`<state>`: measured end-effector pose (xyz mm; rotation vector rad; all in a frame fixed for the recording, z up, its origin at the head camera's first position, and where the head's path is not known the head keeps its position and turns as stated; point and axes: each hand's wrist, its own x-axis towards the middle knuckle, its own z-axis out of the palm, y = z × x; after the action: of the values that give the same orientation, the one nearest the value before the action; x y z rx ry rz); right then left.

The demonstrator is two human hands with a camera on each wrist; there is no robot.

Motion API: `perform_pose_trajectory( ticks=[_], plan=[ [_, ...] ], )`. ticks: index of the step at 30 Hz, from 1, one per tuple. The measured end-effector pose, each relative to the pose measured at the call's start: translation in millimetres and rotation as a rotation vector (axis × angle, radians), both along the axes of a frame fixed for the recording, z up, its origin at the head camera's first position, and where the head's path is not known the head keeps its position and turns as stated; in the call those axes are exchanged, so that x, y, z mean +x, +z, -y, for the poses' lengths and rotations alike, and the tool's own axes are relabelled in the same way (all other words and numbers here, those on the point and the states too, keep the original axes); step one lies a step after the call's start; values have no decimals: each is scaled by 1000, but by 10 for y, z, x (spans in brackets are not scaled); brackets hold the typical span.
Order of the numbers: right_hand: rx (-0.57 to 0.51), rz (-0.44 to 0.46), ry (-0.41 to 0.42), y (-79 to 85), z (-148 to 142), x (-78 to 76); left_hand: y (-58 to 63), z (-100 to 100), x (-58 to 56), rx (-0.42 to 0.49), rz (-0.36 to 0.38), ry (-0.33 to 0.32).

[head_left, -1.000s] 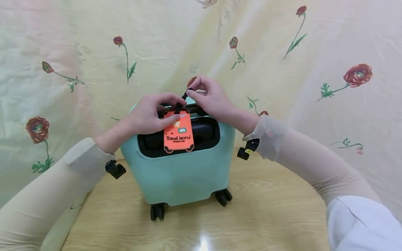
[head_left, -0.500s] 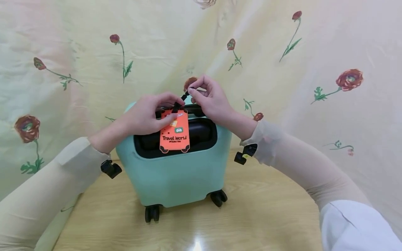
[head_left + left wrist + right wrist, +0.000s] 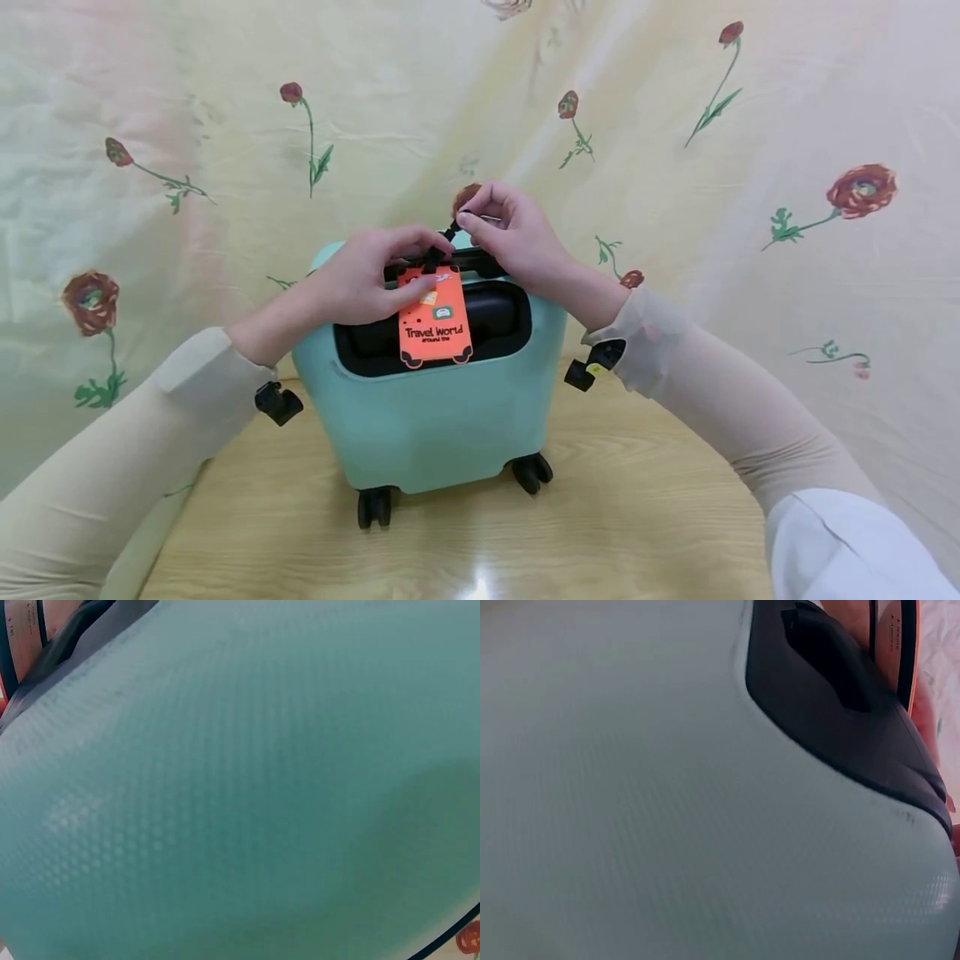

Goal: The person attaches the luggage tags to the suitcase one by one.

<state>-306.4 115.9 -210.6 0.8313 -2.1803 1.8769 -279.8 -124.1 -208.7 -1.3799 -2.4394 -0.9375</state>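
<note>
A mint-green suitcase [image 3: 442,425] stands upright on its black wheels, with a black recess and a black carry handle [image 3: 482,262] on the near side. An orange luggage tag [image 3: 435,329] printed "Travel World" hangs in front of the recess. My left hand [image 3: 356,279] pinches the tag's top and the base of its black strap [image 3: 451,232] between thumb and fingers. Up and to the right, my right hand [image 3: 517,237] pinches the strap's upper end. Fingers hide how the strap runs around the handle. The suitcase shell fills both wrist views, with the tag's edge [image 3: 907,652] at a corner.
Under the suitcase is a light wooden table [image 3: 622,492]. A floral cloth [image 3: 652,192] hangs close behind it and along the left side. Black camera mounts [image 3: 279,403] sit on both wrists.
Both hands keep their grip on the tag and strap, with hardly any motion. The whole view shifts slightly sideways and back as the head moves.
</note>
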Motion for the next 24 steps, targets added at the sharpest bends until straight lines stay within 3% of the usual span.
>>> perform_pose_trajectory(
  ticks=[8, 18, 21, 24],
  plan=[
    [-46, -32, -2, -3, 102, 49, 35, 82, 34, 2, 32, 19],
    [-60, 18, 14, 5, 125, 18, -7, 103, 28, 31, -45, 72],
    [24, 38, 6, 13, 62, 15, -11, 104, 60, 15, -69, 92],
    [230, -8, -41, 34, -60, 71, 34, 156, 125, -29, -108, 146]
  ],
)
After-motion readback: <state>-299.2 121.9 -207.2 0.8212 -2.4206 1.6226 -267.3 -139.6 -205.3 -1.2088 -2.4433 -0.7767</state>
